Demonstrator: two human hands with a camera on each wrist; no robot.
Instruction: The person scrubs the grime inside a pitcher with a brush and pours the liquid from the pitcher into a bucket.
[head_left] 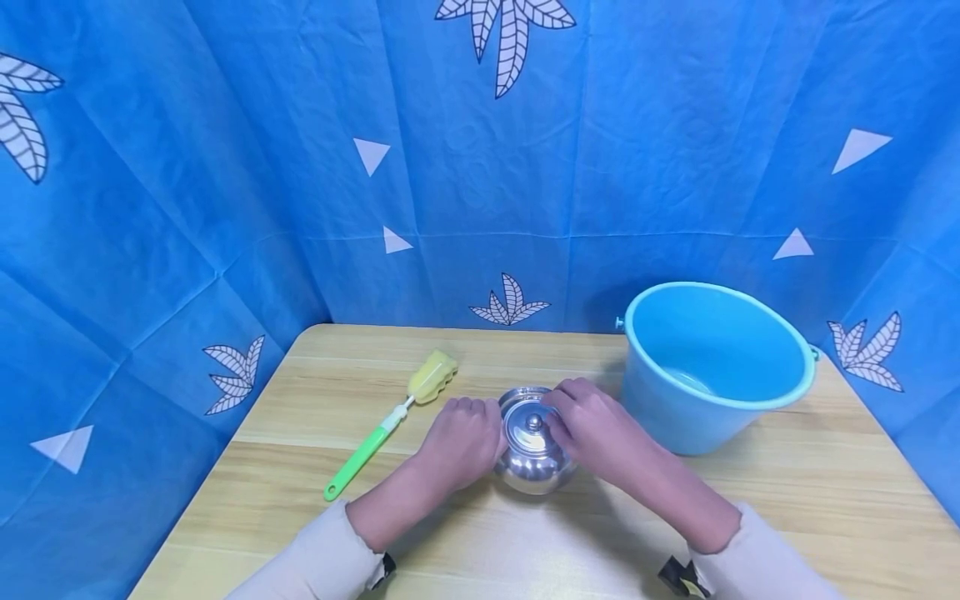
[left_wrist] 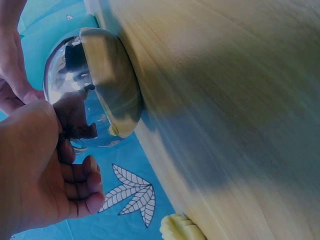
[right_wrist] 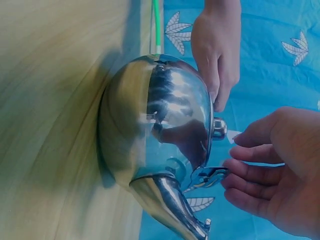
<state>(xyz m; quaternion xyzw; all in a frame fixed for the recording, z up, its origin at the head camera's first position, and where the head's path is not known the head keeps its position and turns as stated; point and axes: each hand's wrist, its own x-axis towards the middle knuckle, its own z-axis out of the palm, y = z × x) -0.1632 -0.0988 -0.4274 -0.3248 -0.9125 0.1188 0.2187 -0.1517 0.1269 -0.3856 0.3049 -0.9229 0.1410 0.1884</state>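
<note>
A shiny metal teapot [head_left: 534, 467] with a knobbed lid [head_left: 527, 435] stands upright on the table between both hands. Its spout [right_wrist: 167, 205] shows in the right wrist view. My left hand [head_left: 467, 440] grips the pot's upper left edge with thumb and curled index finger, the other fingers loosely bent; the exact grip is partly hidden. On the opposite side, my right hand [head_left: 600, 429] is by the lid, fingers relaxed and slightly bent. Its fingertips [right_wrist: 231, 172] touch or nearly touch a metal piece [right_wrist: 210, 175] above the spout, probably a handle end.
A light blue bucket [head_left: 652, 417] stands on the right of the wooden table [head_left: 262, 492]. To the left lies a sponge brush [head_left: 367, 450] with a green handle and yellow head. Blue patterned cloth [head_left: 465, 183] hangs behind and at the sides.
</note>
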